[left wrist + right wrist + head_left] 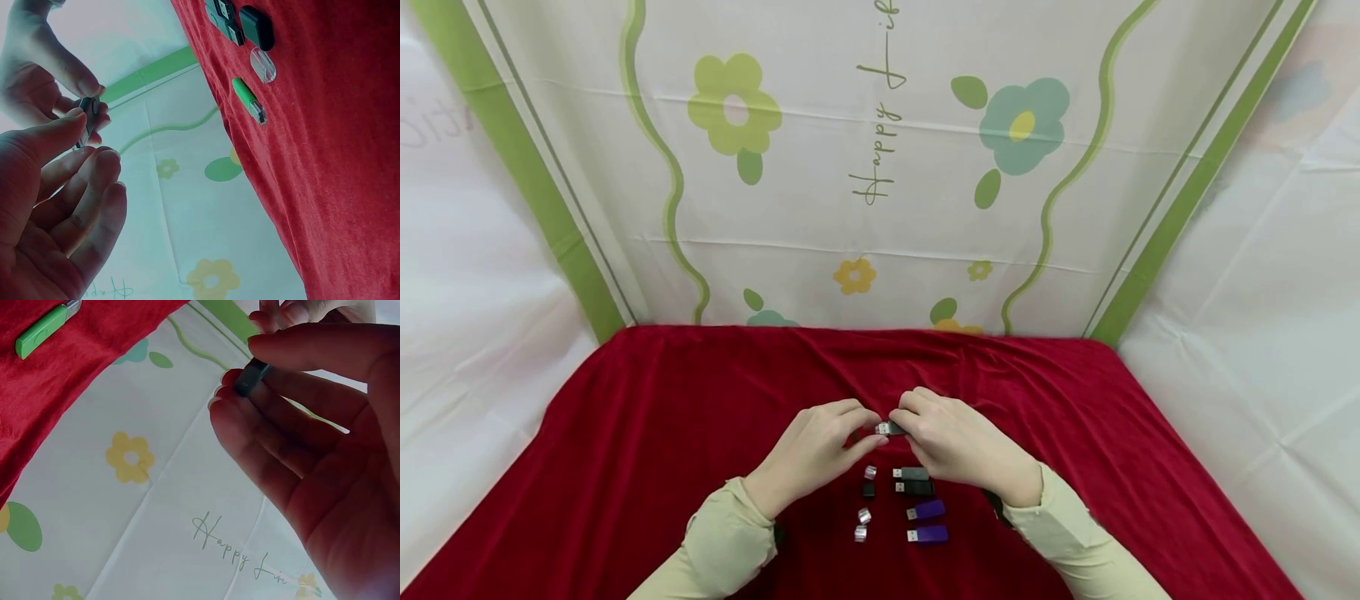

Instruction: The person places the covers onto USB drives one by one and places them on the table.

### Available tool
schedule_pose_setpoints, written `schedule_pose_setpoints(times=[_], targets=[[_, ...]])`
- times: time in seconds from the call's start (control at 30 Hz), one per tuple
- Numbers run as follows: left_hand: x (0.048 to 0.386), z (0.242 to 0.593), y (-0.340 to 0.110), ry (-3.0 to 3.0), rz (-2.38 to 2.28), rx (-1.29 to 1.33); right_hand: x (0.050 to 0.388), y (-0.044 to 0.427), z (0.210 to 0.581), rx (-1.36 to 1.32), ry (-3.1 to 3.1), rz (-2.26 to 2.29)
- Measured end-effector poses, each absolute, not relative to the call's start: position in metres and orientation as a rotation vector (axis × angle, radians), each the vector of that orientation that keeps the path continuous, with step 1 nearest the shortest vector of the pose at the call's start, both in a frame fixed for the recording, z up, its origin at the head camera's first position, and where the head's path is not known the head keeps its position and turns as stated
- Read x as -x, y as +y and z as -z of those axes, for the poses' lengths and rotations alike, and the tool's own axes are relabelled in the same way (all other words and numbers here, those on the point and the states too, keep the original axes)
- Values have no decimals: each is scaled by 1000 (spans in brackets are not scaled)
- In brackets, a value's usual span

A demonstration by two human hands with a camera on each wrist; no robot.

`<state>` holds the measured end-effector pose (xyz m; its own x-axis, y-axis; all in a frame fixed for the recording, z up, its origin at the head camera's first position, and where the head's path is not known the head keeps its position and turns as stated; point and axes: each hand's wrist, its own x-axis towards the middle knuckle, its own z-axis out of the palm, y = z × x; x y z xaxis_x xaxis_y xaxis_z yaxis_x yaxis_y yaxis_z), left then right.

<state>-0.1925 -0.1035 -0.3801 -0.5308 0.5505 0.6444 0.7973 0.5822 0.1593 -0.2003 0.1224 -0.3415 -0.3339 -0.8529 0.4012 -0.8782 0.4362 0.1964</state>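
My right hand [951, 433] pinches a dark USB stick [251, 377] between thumb and fingers, its metal plug pointing left. My left hand [823, 437] meets it from the left, thumb and fingertips pinching a small clear cap [77, 149] at the plug end. Fingers partly hide the cap, so I cannot tell how far it sits over the plug. Below the hands lie a grey USB stick [914, 473], a black one [917, 487] and two purple ones [927, 509]. Left of them are a black cap [868, 491] and three clear caps [861, 533].
A green USB stick [245, 92] lies on the red cloth [647, 433], seen in both wrist views and hidden by the hands in the head view. Behind the table hangs a white curtain [820, 208] with printed flowers; white sheets [1262, 350] flank both sides.
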Motion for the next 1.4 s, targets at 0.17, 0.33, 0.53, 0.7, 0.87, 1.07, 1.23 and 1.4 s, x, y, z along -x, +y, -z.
schedule_pose_setpoints(times=[0.17, 0.33, 0.53, 0.7, 0.87, 1.07, 1.23, 1.4], targets=[[192, 379, -103, -2268, 598, 1071, 200, 122, 342, -1451, -2244, -65], [192, 379, -103, -2271, 594, 1070, 200, 121, 342, -1434, -2261, -54], [193, 380, -104, -2253, 593, 1068, 198, 121, 341, -1426, -2286, -75], [193, 380, -104, -2242, 603, 1067, 200, 122, 342, -1431, -2296, -93], [193, 380, -104, -2238, 604, 1064, 200, 122, 344, -1440, -2284, -83], [193, 381, -105, -2243, 610, 1070, 201, 122, 345, -1455, -2263, -80], [194, 381, -106, -2230, 593, 1077, 202, 121, 346, -1450, -2226, -76], [194, 379, -106, -2219, 588, 1080, 201, 122, 344, -1432, -2253, -63]])
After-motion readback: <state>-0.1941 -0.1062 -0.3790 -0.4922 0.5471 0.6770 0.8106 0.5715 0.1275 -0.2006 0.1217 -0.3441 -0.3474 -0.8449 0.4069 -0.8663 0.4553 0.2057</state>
